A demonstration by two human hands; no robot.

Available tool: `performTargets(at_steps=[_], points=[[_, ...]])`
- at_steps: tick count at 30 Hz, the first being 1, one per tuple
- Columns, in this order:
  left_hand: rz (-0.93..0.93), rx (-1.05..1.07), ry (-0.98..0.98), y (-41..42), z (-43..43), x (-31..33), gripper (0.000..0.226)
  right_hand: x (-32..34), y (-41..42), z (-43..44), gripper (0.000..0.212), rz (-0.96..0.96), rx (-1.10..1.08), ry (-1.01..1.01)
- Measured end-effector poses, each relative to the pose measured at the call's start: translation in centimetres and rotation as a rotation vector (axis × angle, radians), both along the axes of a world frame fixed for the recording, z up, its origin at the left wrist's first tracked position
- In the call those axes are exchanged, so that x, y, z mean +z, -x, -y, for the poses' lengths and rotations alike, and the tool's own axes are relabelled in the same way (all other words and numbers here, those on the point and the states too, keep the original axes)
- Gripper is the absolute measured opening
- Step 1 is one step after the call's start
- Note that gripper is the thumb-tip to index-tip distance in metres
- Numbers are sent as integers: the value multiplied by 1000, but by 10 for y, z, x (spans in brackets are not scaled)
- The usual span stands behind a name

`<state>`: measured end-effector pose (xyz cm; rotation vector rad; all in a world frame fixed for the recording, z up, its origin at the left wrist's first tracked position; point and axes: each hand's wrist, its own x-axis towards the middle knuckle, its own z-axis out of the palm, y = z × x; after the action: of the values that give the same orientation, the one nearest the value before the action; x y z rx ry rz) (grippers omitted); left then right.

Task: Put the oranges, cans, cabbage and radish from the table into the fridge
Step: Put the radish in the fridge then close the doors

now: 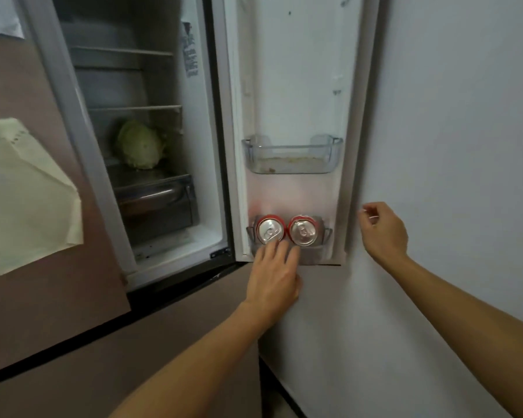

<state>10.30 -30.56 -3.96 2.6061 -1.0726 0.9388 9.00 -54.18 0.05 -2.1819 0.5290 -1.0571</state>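
- Closest in, both forearms reach up from the bottom of the view toward the fridge. The left hand (274, 276) has its fingers spread loose and flat against the front of the bottom door bin (326, 233), fingertips just touching the rim of the left can (271, 230). It isn't wrapped around anything.
- The right hand (382, 229) is off to the side by the outer edge of the open fridge door (299, 86). Fingers are curled in loosely and I can't see anything in it. Can't tell if it's actually touching the door edge or just hanging near it.
- Both cans sit upright side by side in that bottom bin, the right can (304, 232) touching the left one. So the can step looks basically done, and the hand looks like it's just nudging them straight or letting go.
- Above them the upper door bin (292, 155) has nothing in it but some grime.
- Further back, the cabbage (141, 146) is already on a lower shelf inside, above the crisper drawer (157, 203).
- No oranges or radish anywhere in view, so my guess is those are still left. Next move calls for pulling both hands clear, leaving the door open and heading back to the table for the rest.
- Far left, a pale cloth (27, 194) hangs on the closed left door.
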Motion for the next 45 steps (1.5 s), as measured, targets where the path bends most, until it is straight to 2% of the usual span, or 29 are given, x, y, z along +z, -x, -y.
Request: performTargets(at_steps=[5, 13, 19, 23, 24, 31, 35, 39, 45], points=[[-16, 156, 80, 1, 28, -8, 55, -1, -38, 33, 41, -93, 159, -40], [-51, 217, 52, 11, 11, -9, 57, -11, -45, 33, 54, -96, 259, -51], [-117, 241, 73, 26, -48, -6, 59, -20, -10, 4, 49, -37, 357, -110], [-192, 275, 71, 35, -98, 2, 65, -27, 22, -41, 27, -12, 490, -107], [-210, 280, 71, 37, -109, 4, 66, -31, 29, -54, 25, -15, 515, -92], [-305, 361, 124, 50, -176, 12, 68, -38, 52, -136, 52, -102, 569, 84], [-247, 381, 116, 53, -207, 16, 58, -35, 47, -173, 59, -103, 644, 191], [-158, 403, 134, 49, -231, 22, 50, -28, 29, -201, 61, -20, 672, 365], [59, 429, 273, 31, -248, 39, 46, -21, -17, -237, 58, 134, 704, 546]])
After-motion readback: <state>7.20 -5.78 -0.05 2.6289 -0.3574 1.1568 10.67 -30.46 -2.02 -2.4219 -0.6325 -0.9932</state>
